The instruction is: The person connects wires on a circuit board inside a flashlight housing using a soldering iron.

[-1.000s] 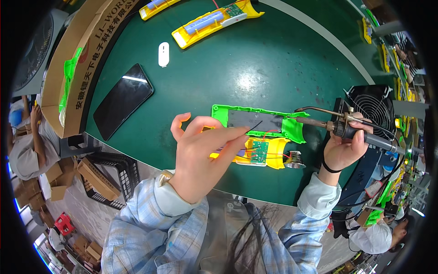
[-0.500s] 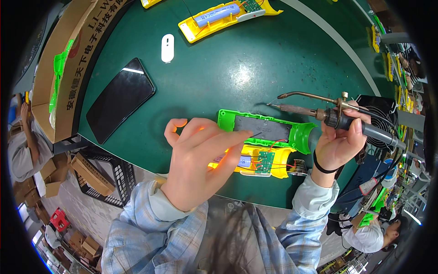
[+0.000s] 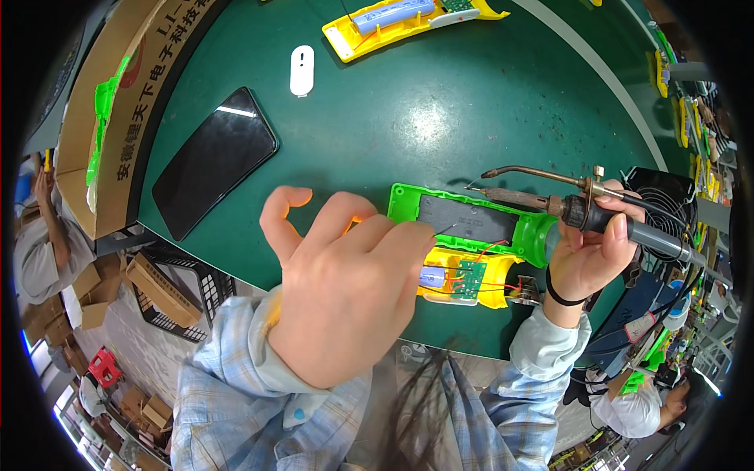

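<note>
A soldering iron with a curved solder-feed tube (image 3: 542, 178) is gripped in my right hand (image 3: 585, 263). Its tip (image 3: 481, 191) hovers over the far rim of a green plastic shell (image 3: 404, 206) with a dark inner panel (image 3: 479, 221). My left hand (image 3: 345, 290) pinches a thin black wire (image 3: 447, 231), whose free end sticks out over the panel. Nearer me, partly under that hand, lies a yellow shell (image 3: 493, 294) with a green circuit board (image 3: 470, 279), red and black wires and a blue cylindrical battery (image 3: 432, 276). A small metallic part (image 3: 527, 290) sits at its right end.
Farther off lie another yellow shell with a battery (image 3: 393, 17), a white oval device (image 3: 301, 71) and a black phone (image 3: 214, 162). A cardboard box (image 3: 118, 133) borders the left side. A black fan (image 3: 664, 200) stands right. Other people (image 3: 47, 251) sit beyond.
The whole view has shifted slightly, moving most things rightward. My left hand has turned, and its pinch now covers the near left of the green shell. The iron's tip is closer to the shell's far rim.
</note>
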Demonstrator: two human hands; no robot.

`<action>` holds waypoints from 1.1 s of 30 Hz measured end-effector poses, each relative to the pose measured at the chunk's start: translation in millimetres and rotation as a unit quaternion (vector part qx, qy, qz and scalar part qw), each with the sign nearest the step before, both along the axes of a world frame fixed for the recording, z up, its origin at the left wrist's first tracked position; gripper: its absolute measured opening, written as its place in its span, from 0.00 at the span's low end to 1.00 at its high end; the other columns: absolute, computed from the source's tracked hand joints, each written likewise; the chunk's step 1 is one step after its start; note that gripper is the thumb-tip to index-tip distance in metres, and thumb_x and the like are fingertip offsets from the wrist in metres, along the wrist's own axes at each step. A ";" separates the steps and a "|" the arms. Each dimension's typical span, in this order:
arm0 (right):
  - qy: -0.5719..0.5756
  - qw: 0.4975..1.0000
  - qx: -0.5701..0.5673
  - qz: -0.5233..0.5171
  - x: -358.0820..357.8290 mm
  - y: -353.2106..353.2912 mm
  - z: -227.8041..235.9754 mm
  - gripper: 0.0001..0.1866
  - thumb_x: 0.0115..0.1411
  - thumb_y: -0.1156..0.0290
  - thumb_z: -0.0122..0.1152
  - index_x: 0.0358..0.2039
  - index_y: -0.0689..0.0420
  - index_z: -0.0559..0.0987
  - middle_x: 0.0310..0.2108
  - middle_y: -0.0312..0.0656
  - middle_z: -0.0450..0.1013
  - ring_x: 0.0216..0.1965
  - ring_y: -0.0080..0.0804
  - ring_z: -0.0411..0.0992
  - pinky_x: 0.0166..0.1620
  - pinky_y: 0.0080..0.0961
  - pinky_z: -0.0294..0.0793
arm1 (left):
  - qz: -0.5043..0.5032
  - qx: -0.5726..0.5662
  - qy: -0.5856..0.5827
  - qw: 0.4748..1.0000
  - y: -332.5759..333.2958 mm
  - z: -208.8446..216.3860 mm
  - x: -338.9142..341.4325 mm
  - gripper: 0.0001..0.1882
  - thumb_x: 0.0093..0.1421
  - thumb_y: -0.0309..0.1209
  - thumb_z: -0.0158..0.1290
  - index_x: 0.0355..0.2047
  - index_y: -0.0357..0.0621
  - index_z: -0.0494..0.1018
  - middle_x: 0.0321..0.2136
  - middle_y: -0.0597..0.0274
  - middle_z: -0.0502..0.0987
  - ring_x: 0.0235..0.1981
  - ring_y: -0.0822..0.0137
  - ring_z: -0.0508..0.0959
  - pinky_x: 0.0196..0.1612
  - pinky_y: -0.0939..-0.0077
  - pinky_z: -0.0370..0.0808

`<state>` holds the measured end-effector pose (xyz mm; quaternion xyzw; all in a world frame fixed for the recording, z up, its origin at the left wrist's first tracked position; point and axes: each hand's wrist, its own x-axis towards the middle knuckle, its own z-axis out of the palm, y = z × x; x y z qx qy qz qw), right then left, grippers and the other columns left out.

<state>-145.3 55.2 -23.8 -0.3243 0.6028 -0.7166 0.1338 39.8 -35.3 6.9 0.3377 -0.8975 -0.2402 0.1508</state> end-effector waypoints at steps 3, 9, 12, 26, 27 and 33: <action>0.005 1.000 0.004 0.010 1.1 -2.4 1.0 0.15 0.49 0.62 0.49 0.26 0.63 0.67 0.23 0.41 0.62 0.13 0.16 0.55 0.13 0.09 0.51 | -0.028 -0.053 -0.104 0.993 -5.5 10.2 -3.3 0.03 0.43 0.25 0.52 0.20 0.48 0.72 0.15 0.70 0.71 0.25 0.70 0.69 0.43 0.61 0.51; 0.034 0.999 0.015 0.029 6.5 -4.1 -3.2 0.14 0.49 0.62 0.48 0.26 0.63 0.67 0.23 0.41 0.61 0.17 0.18 0.58 0.14 0.09 0.53 | -0.088 -0.068 -0.204 0.973 -20.1 10.3 -6.5 0.04 0.40 0.23 0.51 0.18 0.47 0.70 0.16 0.69 0.70 0.26 0.68 0.70 0.45 0.58 0.53; 0.090 0.996 -0.006 0.010 3.1 -4.2 -10.5 0.14 0.50 0.62 0.48 0.25 0.63 0.66 0.23 0.40 0.60 0.17 0.20 0.58 0.16 0.11 0.55 | -0.137 -0.075 -0.192 0.969 -25.6 10.5 -7.6 0.04 0.38 0.22 0.50 0.16 0.45 0.69 0.15 0.67 0.68 0.25 0.68 0.69 0.46 0.59 0.54; 0.072 0.994 0.013 0.085 11.0 -7.0 -9.7 0.16 0.48 0.60 0.50 0.20 0.62 0.65 0.21 0.40 0.59 0.20 0.27 0.59 0.22 0.20 0.62 | -0.201 0.037 -0.201 0.958 -46.6 11.8 -10.5 0.01 0.37 0.22 0.49 0.14 0.42 0.68 0.13 0.65 0.66 0.21 0.65 0.67 0.42 0.61 0.57; 0.071 0.994 0.013 0.085 10.9 -7.2 -10.2 0.16 0.48 0.60 0.50 0.20 0.62 0.65 0.21 0.40 0.59 0.20 0.27 0.59 0.22 0.20 0.62 | -0.200 0.037 -0.202 0.958 -45.8 12.5 -8.9 0.01 0.37 0.22 0.49 0.14 0.42 0.68 0.13 0.65 0.66 0.21 0.65 0.67 0.42 0.61 0.57; 0.046 0.995 0.008 0.083 1.3 -1.9 -11.3 0.16 0.49 0.60 0.48 0.22 0.62 0.65 0.21 0.39 0.59 0.20 0.26 0.58 0.22 0.19 0.60 | -0.155 0.060 0.014 0.986 -32.5 0.6 11.6 0.14 0.37 0.20 0.53 0.29 0.43 0.74 0.20 0.64 0.68 0.21 0.65 0.68 0.30 0.71 0.63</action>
